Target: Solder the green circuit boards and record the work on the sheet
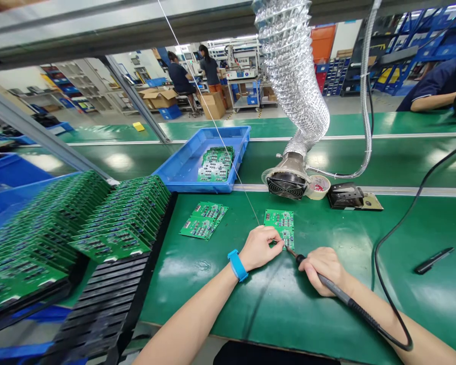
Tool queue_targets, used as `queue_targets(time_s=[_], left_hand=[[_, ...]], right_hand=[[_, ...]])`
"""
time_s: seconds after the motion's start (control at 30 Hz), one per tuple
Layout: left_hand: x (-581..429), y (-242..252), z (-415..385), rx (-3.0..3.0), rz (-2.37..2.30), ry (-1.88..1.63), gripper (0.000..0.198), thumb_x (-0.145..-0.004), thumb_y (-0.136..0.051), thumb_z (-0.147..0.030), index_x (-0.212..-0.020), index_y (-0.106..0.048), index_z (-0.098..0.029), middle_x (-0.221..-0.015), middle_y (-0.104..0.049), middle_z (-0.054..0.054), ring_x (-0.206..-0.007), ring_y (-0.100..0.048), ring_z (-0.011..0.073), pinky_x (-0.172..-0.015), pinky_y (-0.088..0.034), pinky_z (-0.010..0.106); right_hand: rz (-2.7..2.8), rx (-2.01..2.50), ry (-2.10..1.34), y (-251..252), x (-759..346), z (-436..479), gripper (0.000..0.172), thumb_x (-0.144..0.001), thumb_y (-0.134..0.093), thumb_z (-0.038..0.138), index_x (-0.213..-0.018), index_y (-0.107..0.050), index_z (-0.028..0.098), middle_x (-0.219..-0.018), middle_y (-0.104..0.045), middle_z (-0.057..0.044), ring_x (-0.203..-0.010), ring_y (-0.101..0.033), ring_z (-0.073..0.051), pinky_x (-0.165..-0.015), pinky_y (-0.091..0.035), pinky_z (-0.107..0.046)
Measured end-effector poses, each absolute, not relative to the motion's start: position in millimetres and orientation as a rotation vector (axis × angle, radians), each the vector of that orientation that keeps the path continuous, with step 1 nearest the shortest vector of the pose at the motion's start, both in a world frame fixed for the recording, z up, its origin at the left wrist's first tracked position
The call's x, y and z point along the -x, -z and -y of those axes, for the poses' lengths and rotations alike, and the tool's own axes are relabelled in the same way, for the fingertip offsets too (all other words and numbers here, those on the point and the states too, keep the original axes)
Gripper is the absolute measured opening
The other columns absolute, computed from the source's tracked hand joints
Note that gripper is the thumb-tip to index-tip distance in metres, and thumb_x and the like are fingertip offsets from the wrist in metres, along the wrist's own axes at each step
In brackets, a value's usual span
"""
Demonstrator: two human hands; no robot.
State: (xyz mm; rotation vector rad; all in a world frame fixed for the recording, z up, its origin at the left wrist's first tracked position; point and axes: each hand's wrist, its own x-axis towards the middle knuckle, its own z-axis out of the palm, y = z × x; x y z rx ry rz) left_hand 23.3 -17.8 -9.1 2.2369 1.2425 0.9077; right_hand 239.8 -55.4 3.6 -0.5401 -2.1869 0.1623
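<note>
Two board racks (121, 218) leftward, our left hand (260, 248) pinching solder wire (228, 157), our right hand (323, 268) gripping a soldering iron (336, 286) at a circuit board (279, 223), fume extractor (287, 183) beyond

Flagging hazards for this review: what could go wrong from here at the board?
The soldering iron in the right hand has its tip beside the left hand's fingers, so a burn seems possible. The green circuit board shows no clamp and is steadied only by that hand, so it might shift under the tip. The fume extractor stands back from the board and may miss some fumes.
</note>
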Motion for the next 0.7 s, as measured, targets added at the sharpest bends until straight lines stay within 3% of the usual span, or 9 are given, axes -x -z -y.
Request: queue_targets(time_s=[0.57,0.7], left_hand=[[-21,6,15,-2.23,-1.212,-0.837,0.016,-0.083,-0.068,-0.018,-0.067,-0.066,-0.019,-0.058,-0.05,-0.005,-0.06,-0.048,0.0108,-0.069,-0.037,0.026],[-20,3,14,-2.143,-1.207,-0.892,0.018,-0.084,-0.066,-0.02,-0.066,-0.066,-0.018,-0.057,-0.043,-0.005,-0.057,-0.044,0.0103,-0.063,-0.034,0.025]], right_hand=[[2.017,0.654,-0.345,5,-242,54,0.028,-0.097,-0.043,0.009,-0.078,-0.062,0.019,-0.062,-0.065,0.001,-0.05,-0.06,-0.011,-0.055,-0.042,-0.026],[1.985,0.703,-0.372,2,-242,55,0.03,-0.098,-0.043,0.011,-0.077,-0.062,0.019,-0.063,-0.065,0.001,-0.051,-0.061,-0.012,-0.055,-0.043,-0.027]])
